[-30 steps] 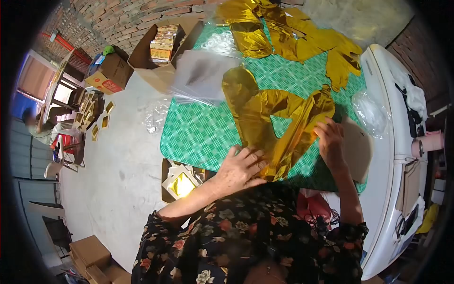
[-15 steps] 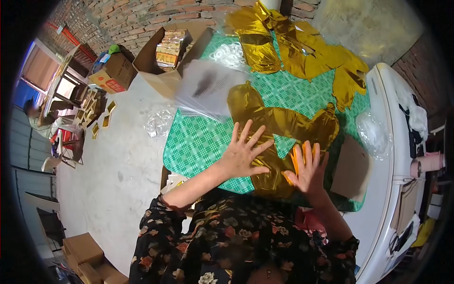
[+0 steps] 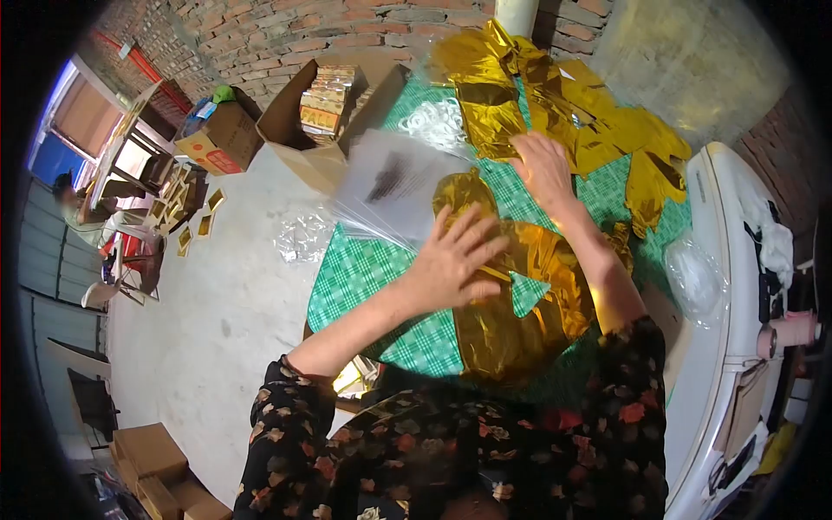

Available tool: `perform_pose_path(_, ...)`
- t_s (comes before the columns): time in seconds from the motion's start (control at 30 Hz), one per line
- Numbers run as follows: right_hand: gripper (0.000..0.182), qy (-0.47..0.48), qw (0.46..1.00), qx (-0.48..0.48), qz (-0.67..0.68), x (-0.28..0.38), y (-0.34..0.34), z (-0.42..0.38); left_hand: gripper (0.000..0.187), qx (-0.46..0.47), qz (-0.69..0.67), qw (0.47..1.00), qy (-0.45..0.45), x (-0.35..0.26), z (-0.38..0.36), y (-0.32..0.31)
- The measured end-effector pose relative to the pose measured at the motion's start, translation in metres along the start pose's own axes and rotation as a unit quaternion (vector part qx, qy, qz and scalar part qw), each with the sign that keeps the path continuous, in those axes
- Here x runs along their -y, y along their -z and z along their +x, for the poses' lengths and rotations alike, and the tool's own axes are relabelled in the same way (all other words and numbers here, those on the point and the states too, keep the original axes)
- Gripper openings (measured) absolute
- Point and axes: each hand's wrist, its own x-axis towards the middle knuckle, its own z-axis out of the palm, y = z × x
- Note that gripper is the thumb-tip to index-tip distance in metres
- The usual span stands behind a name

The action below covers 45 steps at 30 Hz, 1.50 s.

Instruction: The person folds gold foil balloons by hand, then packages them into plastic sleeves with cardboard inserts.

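Gold foil piece: the gold foil piece (image 3: 485, 342) lies spread on the near half of the green table (image 3: 347, 277), its lower end at the near edge; a triangular opening shows the checked cover beneath.
Left hand: the left hand (image 3: 459, 260) is over the foil piece's left part, palm down, fingers spread wide and pinching nothing; whether the palm presses on it cannot be told.
Right hand: the right hand (image 3: 544, 173) is over the table's far half, fingers extended and slightly bent, their tips at the near edge of the gold foil heap (image 3: 607, 130); whether they have hold of it cannot be told.
Far edge of table: the foil heap, crumpled and overlapping, with white rings (image 3: 431, 124) to its left.
Left edge of table: clear sheets (image 3: 390, 186) with a dark smudge, partly overhanging the edge.
Right edge of table: a clear bag (image 3: 696, 282) with something white inside.
Beyond the table's far left corner: an open cardboard box (image 3: 303, 156) holding upright packets (image 3: 328, 104).
Well left of table: a seated person (image 3: 82, 212).
Right of table: a long white appliance (image 3: 724, 199).
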Motion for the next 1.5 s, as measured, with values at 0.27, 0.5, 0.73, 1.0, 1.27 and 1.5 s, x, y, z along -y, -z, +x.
perform_pose_path(0.27,0.005,0.003,1.000,0.020,0.014,-0.045,-0.067,0.025,0.056,-0.113,-0.077,0.990,0.032,0.102,0.080,0.003)
perform_pose_path(0.5,0.013,-0.076,0.991,0.025,0.112,-0.058,-0.070,0.036,0.046,-0.113,-0.104,0.987,0.055,0.163,0.151,-0.045)
perform_pose_path(0.73,0.019,-0.151,0.979,0.085,0.109,-0.057,-0.064,0.045,0.020,-0.111,0.038,0.987,0.110,0.178,0.187,-0.078)
perform_pose_path(1.0,0.018,0.029,0.997,-0.022,0.071,-0.025,-0.027,0.007,0.020,-0.138,-0.144,0.967,0.156,0.184,0.191,-0.070)
perform_pose_path(1.27,0.010,0.025,0.996,0.007,0.088,-0.028,-0.046,0.003,0.031,-0.094,-0.212,0.951,0.204,0.179,0.189,-0.054)
perform_pose_path(1.5,0.012,-0.130,0.973,-0.010,0.189,-0.022,-0.058,0.010,0.033,-0.058,-0.269,0.932,0.237,0.184,0.188,-0.055)
